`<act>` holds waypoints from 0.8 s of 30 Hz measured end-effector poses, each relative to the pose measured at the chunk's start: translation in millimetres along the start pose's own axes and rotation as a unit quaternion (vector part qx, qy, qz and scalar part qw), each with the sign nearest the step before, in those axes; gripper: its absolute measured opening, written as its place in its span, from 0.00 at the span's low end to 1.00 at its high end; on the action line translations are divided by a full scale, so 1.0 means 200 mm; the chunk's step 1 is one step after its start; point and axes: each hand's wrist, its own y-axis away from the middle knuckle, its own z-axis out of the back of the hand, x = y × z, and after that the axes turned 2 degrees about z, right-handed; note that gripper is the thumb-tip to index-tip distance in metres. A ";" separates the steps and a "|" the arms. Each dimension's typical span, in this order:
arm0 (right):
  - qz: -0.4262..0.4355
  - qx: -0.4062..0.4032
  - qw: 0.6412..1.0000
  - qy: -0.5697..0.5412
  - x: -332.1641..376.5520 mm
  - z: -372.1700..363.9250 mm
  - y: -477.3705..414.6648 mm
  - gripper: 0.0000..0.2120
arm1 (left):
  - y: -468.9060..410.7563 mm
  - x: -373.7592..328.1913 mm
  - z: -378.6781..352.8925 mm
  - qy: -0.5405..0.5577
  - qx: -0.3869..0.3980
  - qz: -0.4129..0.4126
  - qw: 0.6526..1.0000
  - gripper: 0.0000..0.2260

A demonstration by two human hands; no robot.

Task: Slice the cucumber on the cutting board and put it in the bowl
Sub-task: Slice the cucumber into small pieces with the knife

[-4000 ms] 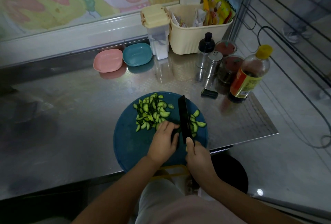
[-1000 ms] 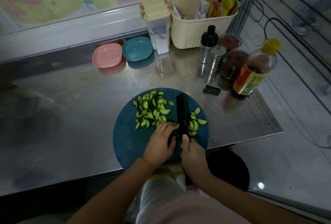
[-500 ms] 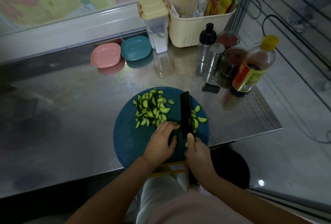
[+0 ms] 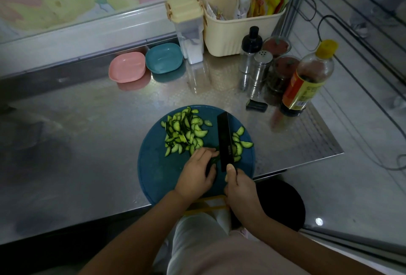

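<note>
A round blue cutting board (image 4: 158, 171) lies at the counter's front edge. A pile of green cucumber slices (image 4: 183, 133) covers its far left part, and a few more slices (image 4: 240, 142) lie right of the blade. My left hand (image 4: 197, 173) holds down the short remaining cucumber piece (image 4: 214, 160) with curled fingers. My right hand (image 4: 238, 186) grips the handle of a black knife (image 4: 225, 138), whose blade stands edge-down just right of the left fingertips. A pink bowl (image 4: 127, 67) and a teal bowl (image 4: 164, 58) sit at the back of the counter.
On the steel counter (image 4: 87, 121), back right, stand a cream-lidded container (image 4: 189, 26), a cream basket (image 4: 237, 24) of packets, shakers (image 4: 259, 70), jars and a sauce bottle (image 4: 307, 79). A small black object (image 4: 256, 106) lies beside the board. The counter's right edge drops to the floor.
The knife has kept chopping at about the same spot, and more slices have gathered right of the blade. The left hand stays on the shrinking cucumber piece.
</note>
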 end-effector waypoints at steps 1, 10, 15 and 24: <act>0.001 -0.002 1.000 0.006 0.00 0.00 0.00 0.18 | 0.00 0.00 0.00 -0.001 -0.002 -0.001 1.000 0.13; -0.009 -0.015 0.999 0.038 -0.01 -0.05 -0.04 0.18 | 0.01 -0.01 0.01 -0.007 0.001 0.002 1.000 0.14; -0.037 -0.036 0.999 -0.007 -0.05 -0.05 -0.07 0.18 | 0.00 -0.01 0.01 -0.024 -0.006 -0.003 1.000 0.12; -0.007 -0.015 0.999 -0.049 -0.04 -0.01 -0.02 0.18 | -0.01 -0.01 0.01 -0.017 -0.014 0.007 1.000 0.13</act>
